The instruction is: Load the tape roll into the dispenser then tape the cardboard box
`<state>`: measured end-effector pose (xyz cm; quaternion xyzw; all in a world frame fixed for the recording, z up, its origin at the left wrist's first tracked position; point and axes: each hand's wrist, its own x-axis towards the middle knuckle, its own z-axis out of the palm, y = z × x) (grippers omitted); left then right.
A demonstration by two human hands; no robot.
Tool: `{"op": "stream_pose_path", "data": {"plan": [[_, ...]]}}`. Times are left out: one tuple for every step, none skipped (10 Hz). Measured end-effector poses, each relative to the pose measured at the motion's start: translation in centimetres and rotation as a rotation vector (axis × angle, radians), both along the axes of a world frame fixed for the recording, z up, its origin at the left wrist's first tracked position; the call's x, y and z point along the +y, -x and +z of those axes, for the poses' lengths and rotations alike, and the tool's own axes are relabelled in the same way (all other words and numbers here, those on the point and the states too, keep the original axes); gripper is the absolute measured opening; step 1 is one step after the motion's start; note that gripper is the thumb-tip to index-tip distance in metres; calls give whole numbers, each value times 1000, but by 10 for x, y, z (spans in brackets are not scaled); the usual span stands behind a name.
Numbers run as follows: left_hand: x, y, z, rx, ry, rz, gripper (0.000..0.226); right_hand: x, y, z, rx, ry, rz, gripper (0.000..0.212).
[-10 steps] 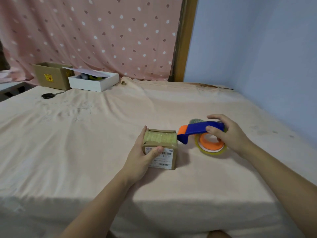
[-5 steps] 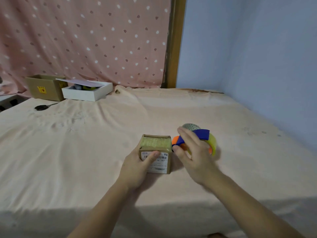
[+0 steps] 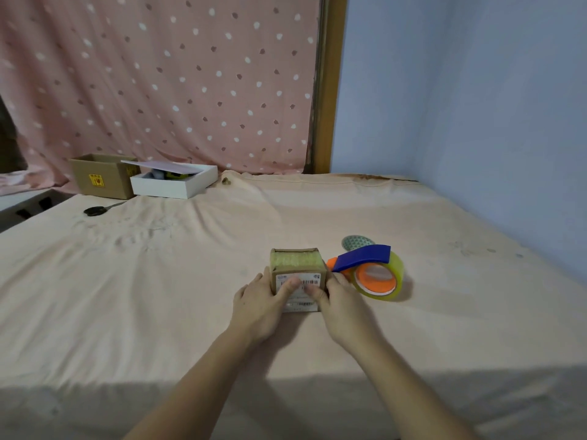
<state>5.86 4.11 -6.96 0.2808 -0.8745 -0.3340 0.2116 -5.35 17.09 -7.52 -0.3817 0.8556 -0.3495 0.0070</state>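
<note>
Both hands' grip, left hand [image 3: 259,304] and right hand [image 3: 341,304], clasps the cardboard box [image 3: 298,274] mid-bed.

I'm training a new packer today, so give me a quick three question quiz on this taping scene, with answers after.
1. True or false: the right hand is holding the tape dispenser.
2. Which hands touch the small cardboard box? A left only, B right only, C both.
3. What tool lies near the far brown carton?

Key: 1 false, the dispenser sits free on the bedsheet beside the box. 2 C, the left hand too. 3 scissors.
</note>
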Motion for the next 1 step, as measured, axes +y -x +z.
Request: {"op": "stream_pose_path", "data": {"plan": [[-14,-1,4,-66,-66,-47,97,-8,9,-2,-93,45,14,58]]}}
